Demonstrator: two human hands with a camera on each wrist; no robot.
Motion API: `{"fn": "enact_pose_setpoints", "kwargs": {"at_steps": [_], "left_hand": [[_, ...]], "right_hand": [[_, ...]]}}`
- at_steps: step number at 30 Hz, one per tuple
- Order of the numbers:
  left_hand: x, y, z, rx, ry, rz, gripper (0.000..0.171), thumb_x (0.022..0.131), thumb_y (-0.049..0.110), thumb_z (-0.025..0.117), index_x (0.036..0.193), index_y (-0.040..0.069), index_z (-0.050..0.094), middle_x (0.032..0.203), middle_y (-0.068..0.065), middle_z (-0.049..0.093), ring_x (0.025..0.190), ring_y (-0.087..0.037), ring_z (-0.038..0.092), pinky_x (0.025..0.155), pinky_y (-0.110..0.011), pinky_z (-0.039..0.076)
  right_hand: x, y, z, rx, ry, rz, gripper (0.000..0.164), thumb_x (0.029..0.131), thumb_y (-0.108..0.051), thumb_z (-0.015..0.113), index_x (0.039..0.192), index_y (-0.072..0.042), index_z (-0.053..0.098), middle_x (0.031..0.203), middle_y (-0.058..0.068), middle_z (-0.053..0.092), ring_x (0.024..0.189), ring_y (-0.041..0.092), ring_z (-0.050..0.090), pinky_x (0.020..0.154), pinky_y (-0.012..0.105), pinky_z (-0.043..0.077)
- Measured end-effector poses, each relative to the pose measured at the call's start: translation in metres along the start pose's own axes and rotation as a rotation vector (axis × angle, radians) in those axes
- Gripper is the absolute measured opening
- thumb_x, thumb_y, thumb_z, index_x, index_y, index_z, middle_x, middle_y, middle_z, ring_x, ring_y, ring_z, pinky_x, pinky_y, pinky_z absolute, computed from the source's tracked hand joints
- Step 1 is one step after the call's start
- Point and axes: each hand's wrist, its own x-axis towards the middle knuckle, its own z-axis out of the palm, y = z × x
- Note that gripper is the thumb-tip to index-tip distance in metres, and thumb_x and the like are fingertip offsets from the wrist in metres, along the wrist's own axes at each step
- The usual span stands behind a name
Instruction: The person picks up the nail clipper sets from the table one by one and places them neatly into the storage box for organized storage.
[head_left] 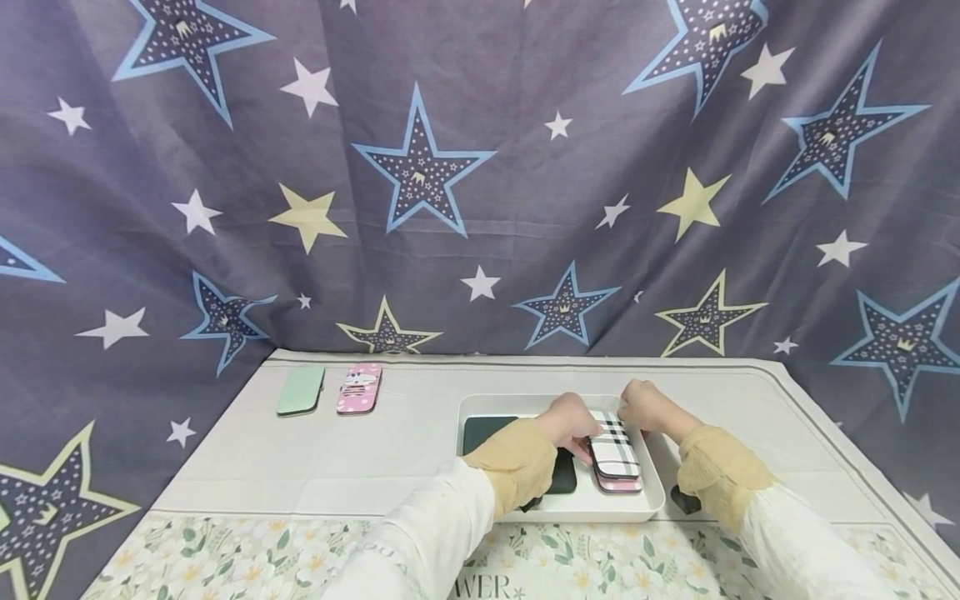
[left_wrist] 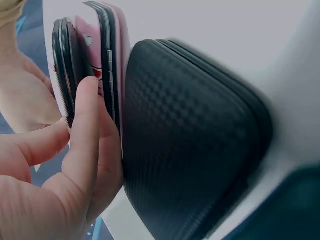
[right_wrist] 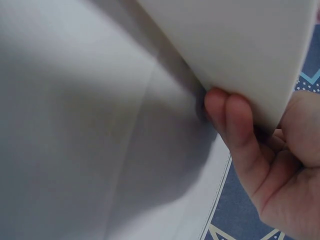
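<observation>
In the head view a white tray [head_left: 585,517] holds several flat manicure-kit-like cases. My left hand [head_left: 572,423] pinches the left edge of a black-and-white plaid case [head_left: 617,454], which lies over a pink case [head_left: 621,485]. The left wrist view shows thumb and fingers on the plaid case's dark rim, with the pink case's metal-framed edge behind them. Beside them sits a black textured case [left_wrist: 190,130]. At the tray's far right corner, my right hand [head_left: 651,408] grips the wall; in the right wrist view its fingertips curl under the tray [right_wrist: 240,45].
Left of the tray, a mint green case [head_left: 302,390] and a pink case with a cat picture [head_left: 361,388] lie on the white table cover [head_left: 315,467]. A dark green case [head_left: 483,430] is at the tray's left. A star-patterned curtain [head_left: 480,250] hangs behind the table.
</observation>
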Motion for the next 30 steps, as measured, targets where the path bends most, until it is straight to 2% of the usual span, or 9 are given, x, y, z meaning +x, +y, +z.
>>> {"fn": "enact_pose_setpoints", "kwargs": {"at_steps": [6,9,11,17,23,27,30], "left_hand": [[0.004,0.002,0.002,0.108,0.048,0.004,0.015,0.084,-0.008,0.060,0.075,-0.005,0.048,0.059,-0.018,0.057,0.073,-0.040,0.068,0.058,-0.034,0.059],[0.005,0.002,0.002,0.169,0.054,0.021,0.014,0.084,-0.007,0.061,0.077,-0.006,0.049,0.060,-0.022,0.061,0.069,-0.039,0.068,0.054,-0.033,0.058],[0.002,0.002,0.000,0.179,0.048,0.027,0.014,0.083,-0.006,0.060,0.076,-0.005,0.048,0.061,-0.023,0.062,0.070,-0.039,0.068,0.056,-0.034,0.058],[-0.014,0.005,-0.010,0.131,-0.045,0.048,0.012,0.085,-0.003,0.058,0.080,-0.005,0.048,0.076,-0.029,0.064,0.080,-0.043,0.067,0.067,-0.039,0.058],[-0.017,0.004,-0.021,0.103,-0.123,0.078,0.015,0.087,0.005,0.059,0.090,-0.006,0.050,0.095,-0.034,0.062,0.085,-0.045,0.066,0.069,-0.040,0.058],[-0.016,0.001,-0.026,0.078,-0.143,0.092,0.019,0.088,0.007,0.060,0.095,-0.007,0.048,0.101,-0.034,0.059,0.084,-0.044,0.067,0.066,-0.038,0.059],[-0.017,0.000,-0.031,0.052,-0.137,0.098,0.027,0.088,0.008,0.061,0.104,-0.008,0.045,0.098,-0.031,0.057,0.084,-0.043,0.067,0.063,-0.037,0.059]], "right_hand": [[0.000,-0.001,-0.002,-0.005,0.001,0.006,0.022,0.078,-0.001,0.053,0.057,-0.006,0.056,0.045,0.003,0.054,0.037,0.010,0.052,0.038,0.021,0.041],[-0.001,-0.002,-0.002,-0.003,-0.002,0.012,0.021,0.078,-0.001,0.053,0.058,-0.005,0.056,0.047,0.004,0.055,0.038,0.011,0.053,0.038,0.021,0.041],[-0.001,-0.002,-0.002,-0.002,-0.005,0.021,0.020,0.079,-0.001,0.054,0.059,-0.005,0.057,0.048,0.005,0.055,0.039,0.012,0.053,0.039,0.021,0.042],[-0.002,-0.004,-0.001,0.013,-0.008,0.030,0.020,0.078,-0.001,0.054,0.059,-0.005,0.056,0.048,0.005,0.055,0.039,0.011,0.053,0.039,0.021,0.042],[-0.003,-0.004,0.000,0.009,-0.013,0.031,0.021,0.081,-0.002,0.053,0.061,-0.004,0.059,0.048,0.004,0.056,0.040,0.012,0.054,0.040,0.022,0.044],[-0.003,-0.004,0.001,0.005,-0.018,0.038,0.021,0.082,-0.002,0.053,0.063,-0.003,0.059,0.049,0.005,0.056,0.041,0.013,0.054,0.040,0.023,0.045],[-0.002,-0.004,0.001,0.005,-0.021,0.043,0.020,0.082,-0.002,0.053,0.063,-0.003,0.059,0.050,0.005,0.056,0.042,0.013,0.055,0.041,0.023,0.046]]}}
